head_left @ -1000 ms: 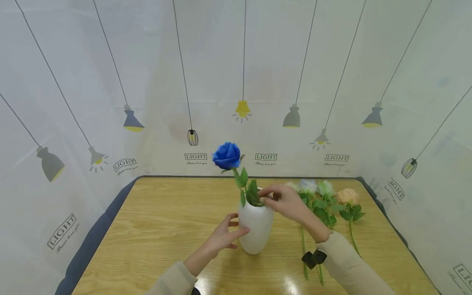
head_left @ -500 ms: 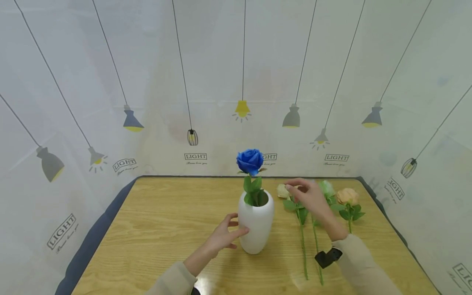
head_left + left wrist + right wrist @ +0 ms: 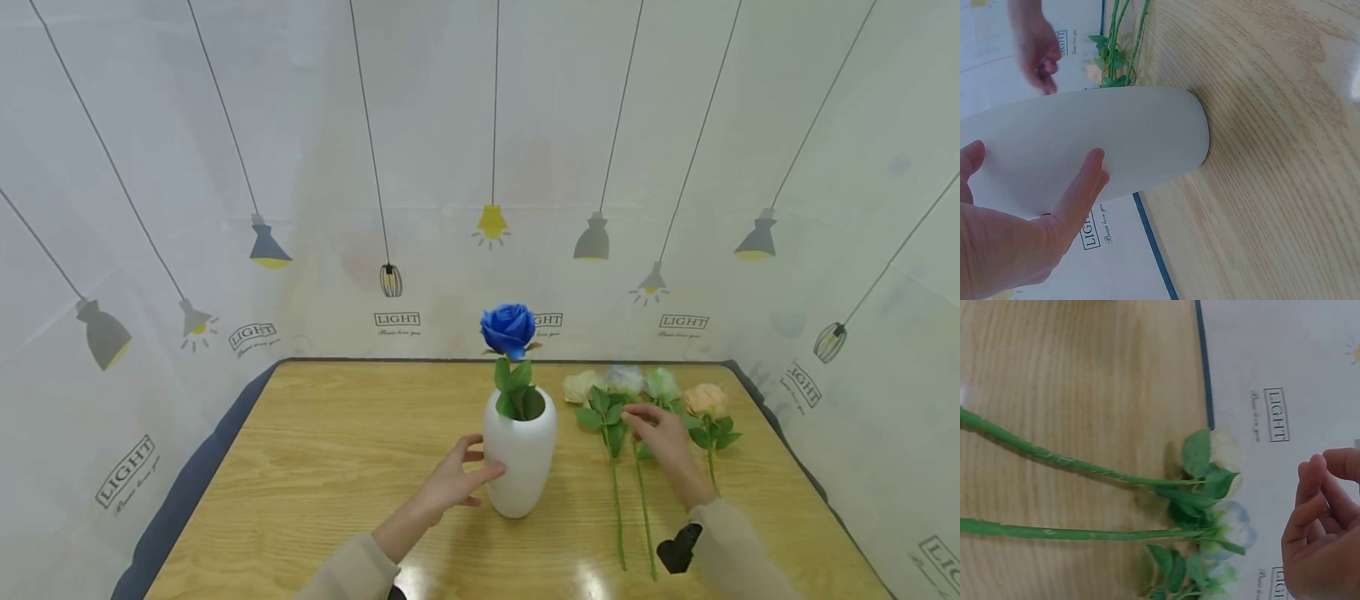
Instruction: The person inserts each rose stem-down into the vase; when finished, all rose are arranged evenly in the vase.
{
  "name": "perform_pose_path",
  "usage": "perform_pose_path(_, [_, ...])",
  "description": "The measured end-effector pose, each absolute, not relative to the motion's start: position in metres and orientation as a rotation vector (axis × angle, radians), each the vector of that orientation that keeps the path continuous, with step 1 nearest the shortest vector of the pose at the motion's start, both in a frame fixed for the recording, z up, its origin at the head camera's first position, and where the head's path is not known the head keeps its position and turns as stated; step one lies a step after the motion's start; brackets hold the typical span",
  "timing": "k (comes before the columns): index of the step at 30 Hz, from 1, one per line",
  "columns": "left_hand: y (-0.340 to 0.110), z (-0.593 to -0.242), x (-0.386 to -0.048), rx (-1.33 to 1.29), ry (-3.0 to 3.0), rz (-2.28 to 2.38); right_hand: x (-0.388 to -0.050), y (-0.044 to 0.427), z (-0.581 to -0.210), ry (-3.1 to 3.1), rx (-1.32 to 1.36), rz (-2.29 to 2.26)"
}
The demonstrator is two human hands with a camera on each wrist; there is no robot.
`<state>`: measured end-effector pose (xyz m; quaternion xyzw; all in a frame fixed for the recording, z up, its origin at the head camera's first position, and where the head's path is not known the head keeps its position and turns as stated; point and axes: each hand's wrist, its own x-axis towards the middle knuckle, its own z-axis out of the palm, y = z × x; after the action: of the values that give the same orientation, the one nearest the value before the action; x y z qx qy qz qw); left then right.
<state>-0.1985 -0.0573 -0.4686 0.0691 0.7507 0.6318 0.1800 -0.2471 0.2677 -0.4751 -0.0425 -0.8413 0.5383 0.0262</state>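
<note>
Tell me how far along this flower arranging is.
Looks done: the blue rose stands in the white vase.
In hand: the left hand touches the vase's side; the right hand, visibly holding nothing, hovers over the table.
Apparently left: the cream flower, pale blue flower, pale green flower and peach flower, all lying loose.

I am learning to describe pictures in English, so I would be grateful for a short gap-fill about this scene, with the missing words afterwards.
1. The rose standing in the white vase is ____ in colour.
2. The hand touching the vase is the person's ____ one.
3. To the right of the vase, ____ flowers lie on the wooden table.
4. The boxed word in capitals, printed repeatedly on the wall covering, is ____.

Missing words: blue; left; four; LIGHT.
</note>
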Motion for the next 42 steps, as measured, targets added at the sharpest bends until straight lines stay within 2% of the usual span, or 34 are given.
perform_pose_path(7, [-0.058,-0.467,-0.197,0.197,2.122,1.786,-0.242,0.269,-0.515,-2.572,-0.275,1.8])
perform_pose_path(18, [-0.058,-0.469,-0.199,0.188,2.11,1.788,-0.238,0.259,-0.545,-2.524,-0.493,1.848])
perform_pose_path(34, [-0.057,-0.453,-0.19,0.2,2.1,1.804,-0.24,0.244,-0.559,-2.852,-0.305,1.171])
perform_pose_path(42, [-0.057,-0.469,-0.198,0.204,2.098,1.815,-0.241,0.245,-0.554,-2.852,-0.298,1.276])
